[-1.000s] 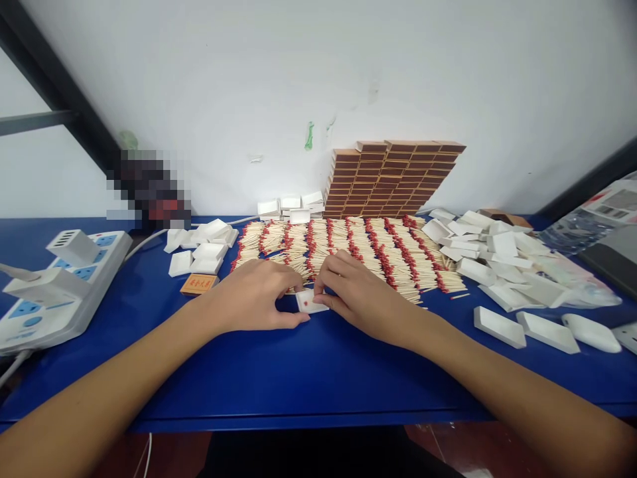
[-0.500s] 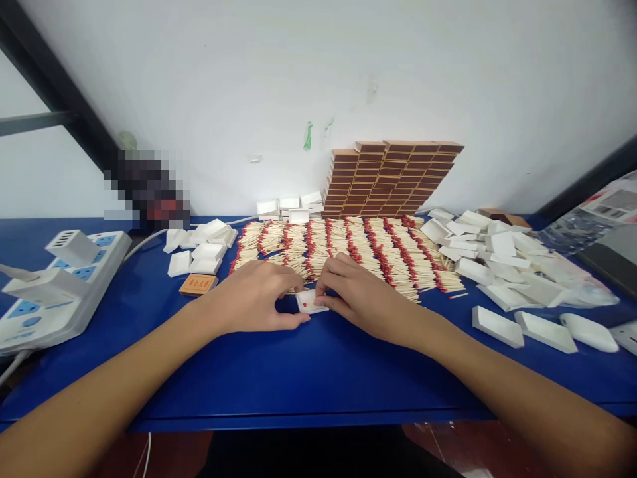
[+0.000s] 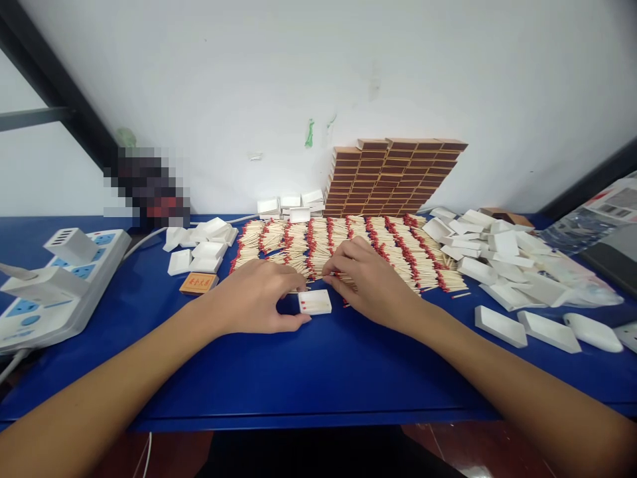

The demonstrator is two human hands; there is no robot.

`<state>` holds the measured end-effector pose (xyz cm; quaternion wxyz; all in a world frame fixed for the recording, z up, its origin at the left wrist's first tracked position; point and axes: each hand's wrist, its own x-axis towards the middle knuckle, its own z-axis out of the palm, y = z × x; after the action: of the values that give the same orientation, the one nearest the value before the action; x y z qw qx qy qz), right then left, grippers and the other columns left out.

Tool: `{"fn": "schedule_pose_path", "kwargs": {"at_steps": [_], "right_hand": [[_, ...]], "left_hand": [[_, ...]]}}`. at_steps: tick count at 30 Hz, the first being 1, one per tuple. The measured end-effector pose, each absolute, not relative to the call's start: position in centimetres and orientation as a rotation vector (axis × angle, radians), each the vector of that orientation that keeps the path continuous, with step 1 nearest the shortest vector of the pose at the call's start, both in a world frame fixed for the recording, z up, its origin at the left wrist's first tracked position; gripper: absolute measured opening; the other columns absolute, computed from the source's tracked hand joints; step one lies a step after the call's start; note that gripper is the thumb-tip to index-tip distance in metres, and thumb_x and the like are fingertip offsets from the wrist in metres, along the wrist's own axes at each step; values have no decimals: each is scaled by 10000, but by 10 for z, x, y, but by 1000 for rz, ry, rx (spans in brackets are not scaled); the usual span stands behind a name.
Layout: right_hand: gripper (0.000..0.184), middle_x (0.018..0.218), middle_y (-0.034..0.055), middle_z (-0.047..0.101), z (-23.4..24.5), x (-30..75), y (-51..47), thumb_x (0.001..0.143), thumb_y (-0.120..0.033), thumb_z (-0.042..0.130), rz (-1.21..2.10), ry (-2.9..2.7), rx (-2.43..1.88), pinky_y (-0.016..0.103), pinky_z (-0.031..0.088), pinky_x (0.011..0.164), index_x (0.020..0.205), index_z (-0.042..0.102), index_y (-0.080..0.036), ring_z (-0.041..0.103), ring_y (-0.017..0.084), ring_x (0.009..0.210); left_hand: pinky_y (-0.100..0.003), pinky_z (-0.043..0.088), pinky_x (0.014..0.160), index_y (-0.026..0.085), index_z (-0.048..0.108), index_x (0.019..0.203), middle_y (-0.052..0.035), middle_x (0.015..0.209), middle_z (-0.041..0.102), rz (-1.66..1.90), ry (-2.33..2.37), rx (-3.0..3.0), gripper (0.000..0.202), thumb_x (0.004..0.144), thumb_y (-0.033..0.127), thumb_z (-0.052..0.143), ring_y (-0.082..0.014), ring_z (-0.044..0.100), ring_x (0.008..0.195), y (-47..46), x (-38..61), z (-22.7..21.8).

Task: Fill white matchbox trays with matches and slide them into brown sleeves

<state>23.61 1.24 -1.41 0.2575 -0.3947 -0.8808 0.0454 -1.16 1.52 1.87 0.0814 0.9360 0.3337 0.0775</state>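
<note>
A small white matchbox tray lies flat on the table with a few red-headed matches inside. My left hand steadies the tray's left end, index finger on the far side and thumb on the near side. My right hand is just beyond the tray, at the front edge of the rows of loose matches. Its thumb and fingertips are pinched together there; whatever they hold is too small to make out.
A stack of closed matchboxes stands against the wall. White trays are heaped at right and left. An orange matchbox lies by my left wrist. A power strip sits far left, a white rounded case at right.
My right hand has left the tray and moved up and right to the matches. The tray's inside now shows with matches in it. My left hand has stayed put.
</note>
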Motion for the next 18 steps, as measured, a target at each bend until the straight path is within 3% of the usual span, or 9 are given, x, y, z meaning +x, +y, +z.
{"fn": "schedule_pose_path", "kwargs": {"at_steps": [18], "right_hand": [[153, 998, 118, 603, -18, 237, 21, 1042, -191, 533, 35, -2489, -1092, 436, 459, 893, 967, 666, -182, 490, 277, 1010]], "left_hand": [[-322, 430, 678, 193, 754, 1056, -27, 964, 776, 150, 1008, 2812, 325, 908, 475, 686, -207, 702, 830, 14, -10, 20]]}}
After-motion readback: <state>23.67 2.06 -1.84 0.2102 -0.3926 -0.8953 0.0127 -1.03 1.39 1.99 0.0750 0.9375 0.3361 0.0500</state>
